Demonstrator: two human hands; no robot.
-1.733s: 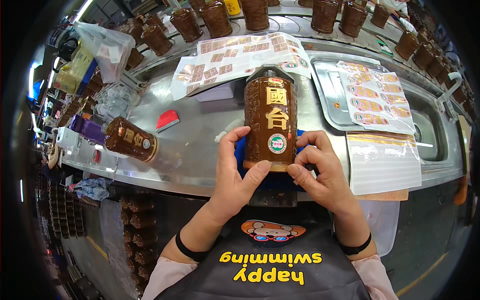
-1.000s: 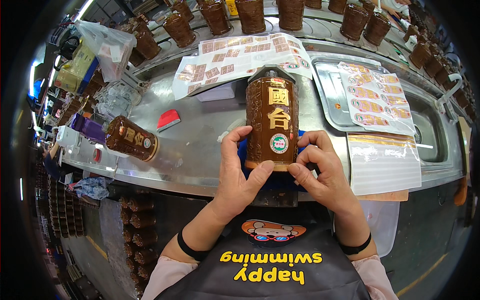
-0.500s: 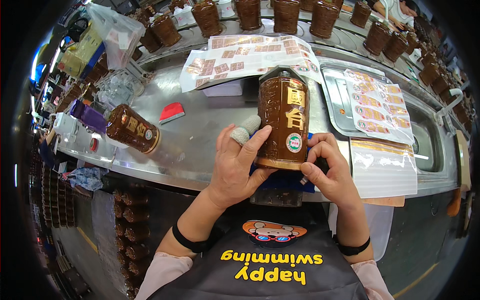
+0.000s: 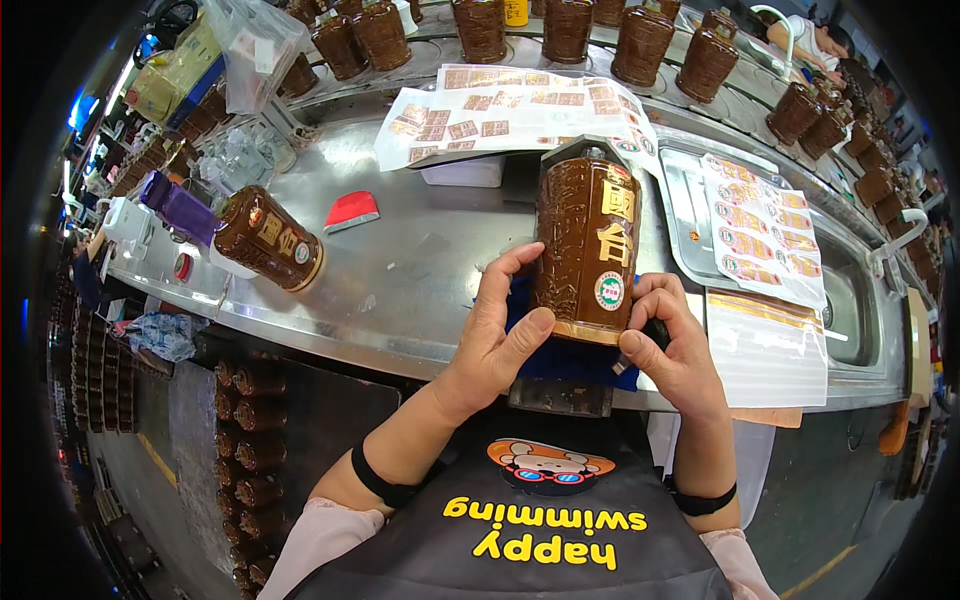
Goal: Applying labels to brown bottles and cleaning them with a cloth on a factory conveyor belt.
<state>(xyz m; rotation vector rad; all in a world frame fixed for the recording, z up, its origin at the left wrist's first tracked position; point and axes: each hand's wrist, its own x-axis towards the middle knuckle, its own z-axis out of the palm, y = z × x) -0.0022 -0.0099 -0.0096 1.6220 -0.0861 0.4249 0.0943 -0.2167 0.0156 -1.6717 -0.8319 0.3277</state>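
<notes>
Left fingers are clasping a brown bottle low down; right fingers are pinching a dark tool beside it.

We hold a brown bottle with our left hand and right hand, the right also gripping a small black tool; leftward on our metal desk rests a second bottle

Around the bench
Over left, a clear bag bulges and a red pad lies; off right, a white tap stands by the sink.
</notes>
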